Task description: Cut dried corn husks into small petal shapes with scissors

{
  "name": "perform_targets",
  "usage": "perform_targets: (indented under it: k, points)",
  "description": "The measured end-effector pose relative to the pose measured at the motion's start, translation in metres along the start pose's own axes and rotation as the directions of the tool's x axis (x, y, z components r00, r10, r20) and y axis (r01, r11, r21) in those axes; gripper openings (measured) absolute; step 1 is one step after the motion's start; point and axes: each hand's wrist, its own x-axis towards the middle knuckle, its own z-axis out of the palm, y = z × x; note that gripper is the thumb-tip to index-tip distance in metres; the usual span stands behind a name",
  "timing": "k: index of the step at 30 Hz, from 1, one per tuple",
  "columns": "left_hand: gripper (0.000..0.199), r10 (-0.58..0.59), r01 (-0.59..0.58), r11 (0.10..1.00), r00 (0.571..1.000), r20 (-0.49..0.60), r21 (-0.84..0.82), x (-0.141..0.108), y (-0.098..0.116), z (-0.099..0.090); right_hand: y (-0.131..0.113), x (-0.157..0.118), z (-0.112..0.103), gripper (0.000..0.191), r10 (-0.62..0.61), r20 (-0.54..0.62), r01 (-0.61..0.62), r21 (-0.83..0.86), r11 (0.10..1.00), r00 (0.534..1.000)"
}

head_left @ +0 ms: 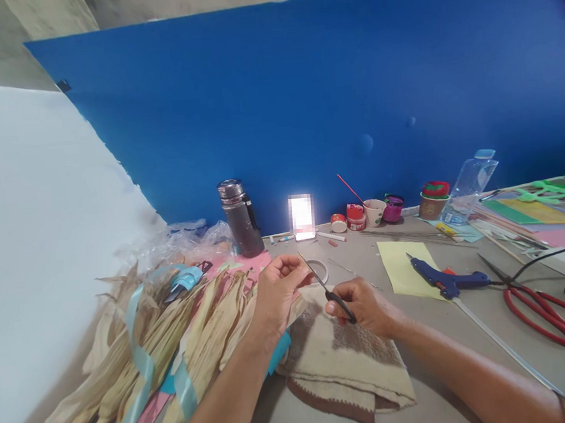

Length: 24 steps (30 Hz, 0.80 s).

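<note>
My right hand point(362, 305) is closed round the black handles of a small pair of scissors point(319, 272), whose blades point up and to the left. Just left of the blades, my left hand point(280, 288) has thumb and fingers pinched together; what sits between them is too small to make out. Below both hands lies a folded beige and brown cloth point(350, 373), with a dark patch that looks damp. Dried corn husks point(176, 345) are heaped beside my left forearm, with a light blue ribbon point(140, 348) trailing over them. A roll of tape point(320, 272) lies behind the scissors.
A dark flask point(242, 223) and a bright phone point(302, 218) stand at the back, near paint pots point(356, 218) and a paper cup point(374, 213). To the right lie a blue glue gun point(449, 281), yellow paper point(396, 271), red-handled scissors point(540, 317) and a plastic bottle point(467, 187).
</note>
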Motion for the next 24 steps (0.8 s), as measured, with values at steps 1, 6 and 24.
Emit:
perform_targets:
  k: [1, 6, 24]
  points:
    - [0.025, -0.006, 0.006, 1.000, 1.000, 0.003, 0.000, 0.000, 0.000, -0.001, 0.000, 0.001, 0.000, 0.050, 0.006, -0.007, -0.006, -0.004, 1.000, 1.000]
    - [0.021, -0.031, 0.030, 0.999, 0.999, 0.013, 0.036, 0.000, 0.001, -0.003, 0.000, 0.002, -0.006, 0.057, -0.048, -0.054, 0.049, 0.025, 0.998, 0.997]
    - [0.023, 0.068, -0.066, 0.996, 0.997, -0.042, 0.059, -0.005, -0.006, 0.005, 0.002, -0.003, 0.005, 0.058, -0.089, 0.028, 0.089, -0.006, 0.996, 0.996]
